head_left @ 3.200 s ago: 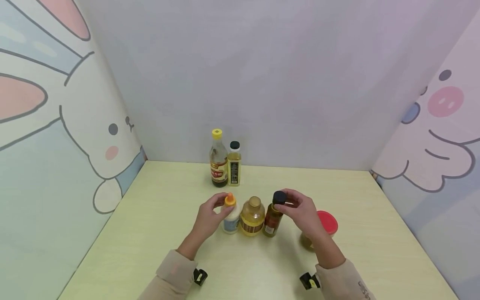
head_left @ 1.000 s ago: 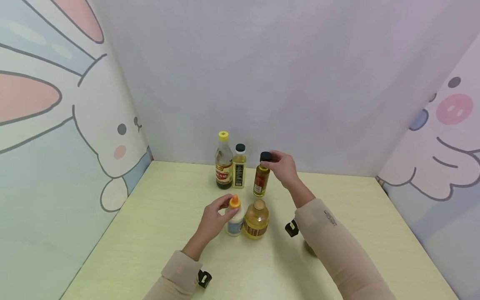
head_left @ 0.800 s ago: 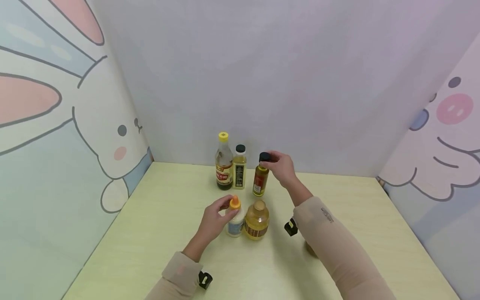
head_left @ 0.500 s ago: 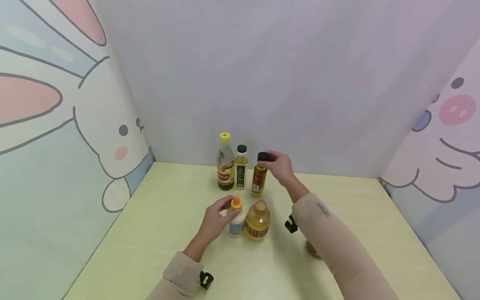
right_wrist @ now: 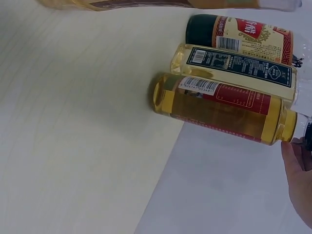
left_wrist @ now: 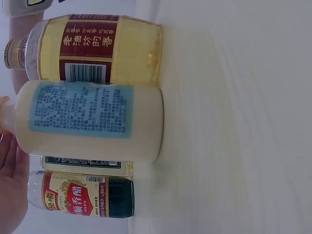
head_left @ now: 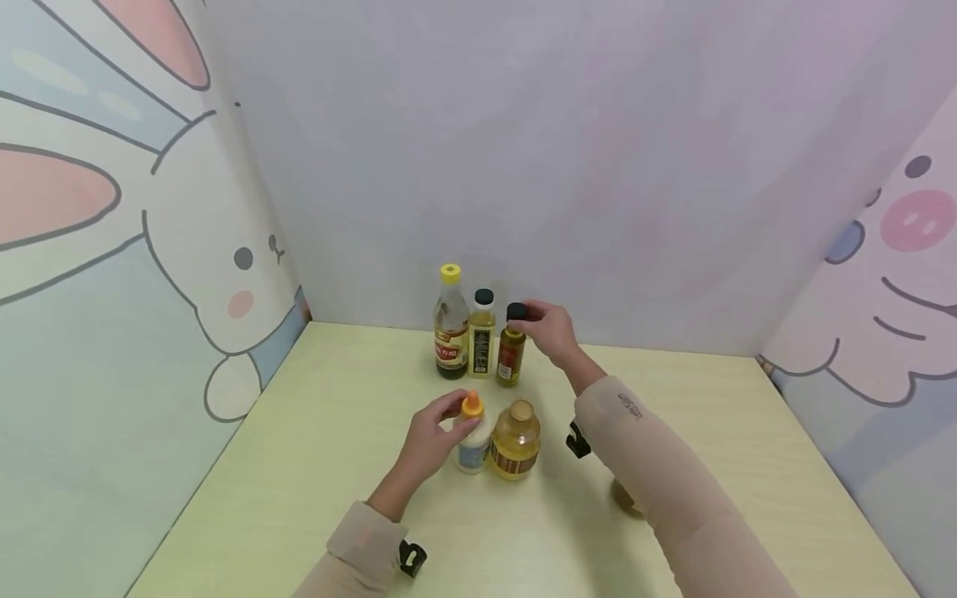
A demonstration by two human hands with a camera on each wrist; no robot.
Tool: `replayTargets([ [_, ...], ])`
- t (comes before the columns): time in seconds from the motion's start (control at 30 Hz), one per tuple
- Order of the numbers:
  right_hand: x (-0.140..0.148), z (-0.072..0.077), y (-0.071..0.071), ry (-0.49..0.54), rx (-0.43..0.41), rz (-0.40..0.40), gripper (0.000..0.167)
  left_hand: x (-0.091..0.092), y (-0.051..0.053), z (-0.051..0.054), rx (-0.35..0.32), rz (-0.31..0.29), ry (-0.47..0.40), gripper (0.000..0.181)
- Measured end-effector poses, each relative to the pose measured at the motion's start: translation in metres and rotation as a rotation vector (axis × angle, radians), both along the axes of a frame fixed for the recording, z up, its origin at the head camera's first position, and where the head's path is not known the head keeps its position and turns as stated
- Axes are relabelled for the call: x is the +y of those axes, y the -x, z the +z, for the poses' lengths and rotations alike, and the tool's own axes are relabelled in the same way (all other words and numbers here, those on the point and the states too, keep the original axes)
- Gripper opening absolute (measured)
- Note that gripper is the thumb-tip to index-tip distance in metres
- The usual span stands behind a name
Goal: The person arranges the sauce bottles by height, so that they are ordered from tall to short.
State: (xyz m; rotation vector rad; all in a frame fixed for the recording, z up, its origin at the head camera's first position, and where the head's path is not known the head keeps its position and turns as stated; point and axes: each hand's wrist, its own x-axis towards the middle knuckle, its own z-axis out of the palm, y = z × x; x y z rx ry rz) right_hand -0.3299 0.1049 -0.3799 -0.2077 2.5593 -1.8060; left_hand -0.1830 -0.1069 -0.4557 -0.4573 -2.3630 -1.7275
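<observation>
My right hand point(head_left: 549, 330) pinches the black cap and neck of a small oil bottle point(head_left: 511, 357) with a red label. That bottle stands just right of a slim bottle of pale yellow oil point(head_left: 481, 342) with a dark label. To its left is a vinegar bottle point(head_left: 452, 332) with a yellow cap. Nearer me, my left hand point(head_left: 429, 442) holds a white squeeze bottle point(left_wrist: 92, 119) by its orange nozzle top. Touching or close beside it is a round-shouldered oil bottle point(head_left: 515, 440) with a gold cap.
A jar point(head_left: 626, 500) stands at the right, mostly hidden under my right sleeve. The pale table point(head_left: 314, 432) ends at a grey back wall point(head_left: 523, 166). Cartoon-printed side walls point(head_left: 217, 332) rise left and right.
My right hand has carried the red-labelled oil bottle from the front row to the back, then left toward the slim bottle. My left hand keeps its hold on the squeeze bottle.
</observation>
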Motion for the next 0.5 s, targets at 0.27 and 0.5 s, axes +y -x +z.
replayTargets([
  [0.27,-0.008,-0.006,0.008,0.037,0.004,-0.032,0.045,-0.002,0.000,0.001,0.003,0.012,0.010,0.039],
  [0.5,-0.013,-0.010,0.012,0.021,0.024,-0.031,0.043,-0.003,0.001,0.000,-0.009,0.010,0.000,0.039],
])
